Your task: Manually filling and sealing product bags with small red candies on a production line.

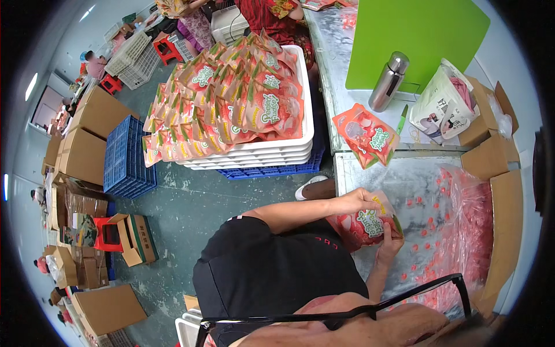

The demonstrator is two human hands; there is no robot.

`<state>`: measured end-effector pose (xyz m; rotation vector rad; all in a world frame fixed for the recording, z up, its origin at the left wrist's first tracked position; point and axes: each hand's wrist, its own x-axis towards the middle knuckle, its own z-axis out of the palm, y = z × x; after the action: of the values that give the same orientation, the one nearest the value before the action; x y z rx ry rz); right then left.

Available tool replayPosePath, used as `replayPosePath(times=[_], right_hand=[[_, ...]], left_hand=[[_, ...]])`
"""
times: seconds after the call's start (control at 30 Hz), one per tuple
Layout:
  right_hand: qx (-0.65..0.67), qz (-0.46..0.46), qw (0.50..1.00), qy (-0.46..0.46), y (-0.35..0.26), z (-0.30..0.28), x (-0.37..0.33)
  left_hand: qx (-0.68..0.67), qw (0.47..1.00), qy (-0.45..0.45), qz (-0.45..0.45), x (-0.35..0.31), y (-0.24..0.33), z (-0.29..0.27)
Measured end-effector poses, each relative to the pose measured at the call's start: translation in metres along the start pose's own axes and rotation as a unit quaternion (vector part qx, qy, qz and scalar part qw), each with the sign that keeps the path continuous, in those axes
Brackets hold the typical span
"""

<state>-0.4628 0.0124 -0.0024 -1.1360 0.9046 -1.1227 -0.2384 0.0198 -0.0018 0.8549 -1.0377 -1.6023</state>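
Note:
A red and pink printed pouch [367, 224] is held in front of my body, over the near edge of the table. My left hand [357, 201] is closed on its upper edge, near the yellow marking. My right hand [389, 245] grips its other side from below, thumb against the front. Whether the pouch is sealed or filled cannot be made out. Small red wrapped pieces [423, 233] lie scattered on the metal tabletop [370, 173] beside my right hand. Another pouch [366, 135] of the same print lies flat farther along the table.
Many filled pouches [225, 98] crowd a stack of white trays [300, 141] on the left. Clear plastic [462, 231] over red pieces spills from a cardboard box [502, 231]. A steel flask [388, 81], green-handled knife [402, 118], white bag [439, 104] and green board [416, 40] stand or lie beyond.

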Motion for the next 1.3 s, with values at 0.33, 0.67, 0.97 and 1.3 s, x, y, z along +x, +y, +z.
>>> replayPosePath(times=[0.33,0.67,0.97,1.3], right_hand=[[0.044,-0.005,0.999,0.014,0.000,-0.011,-0.004],[-0.521,-0.316,0.787,0.094,0.012,0.045,0.002],[-0.599,-0.358,0.715,-0.040,0.053,0.063,0.013],[-0.408,-0.320,0.854,-0.045,-0.004,0.088,0.053]], left_hand=[[-0.145,0.983,-0.089,-0.066,-0.002,0.004,-0.013],[-0.319,0.931,-0.049,-0.169,0.006,-0.018,-0.009],[-0.338,0.933,-0.033,-0.117,-0.004,-0.012,-0.013],[-0.249,0.929,0.194,0.194,-0.003,0.119,-0.075]])
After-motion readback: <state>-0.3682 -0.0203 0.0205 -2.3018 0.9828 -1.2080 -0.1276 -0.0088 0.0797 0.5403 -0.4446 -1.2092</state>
